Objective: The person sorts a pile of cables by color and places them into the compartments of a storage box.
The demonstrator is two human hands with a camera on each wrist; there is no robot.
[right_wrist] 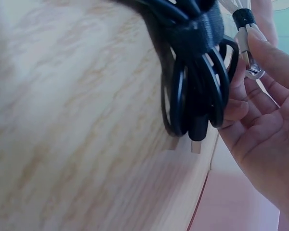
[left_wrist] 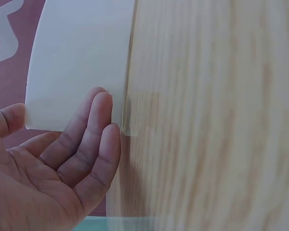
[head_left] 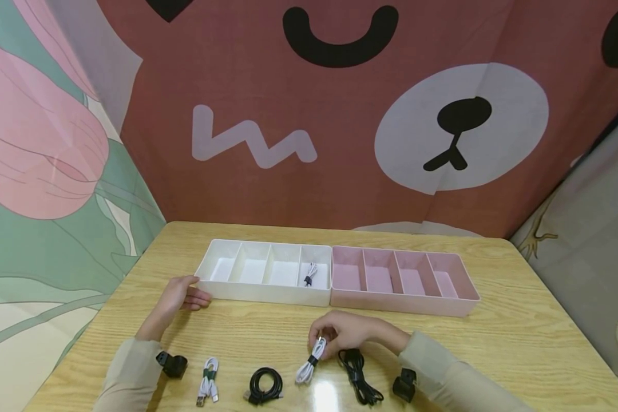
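White and looped into a narrow bundle, a cable with a black strap round its middle (head_left: 316, 350) is pinched between the thumb and fingers of the right hand (head_left: 347, 330), so we see that grip grasping it over the near part of the pale wood-grain desk (head_left: 247, 337). We cannot tell whether its lower end touches the surface. Just beside that hand lies a long black cable bundle (head_left: 359, 380); further left we find a round black cable coil (head_left: 254, 395) and a white cable with a green strap (head_left: 209, 377). The left hand (head_left: 182, 294) has its grip released, its extended fingers touching the left front corner of a long white plastic tray (head_left: 268, 292). We count four compartments in it, and its rightmost one holds a small white cable with a dark strap (head_left: 311, 273). Right against that tray's right end stands a pink plastic tray (head_left: 404, 303), also with four compartments. Behind the desk we see a reddish-brown cloth printed with a cartoon face (head_left: 340, 171).
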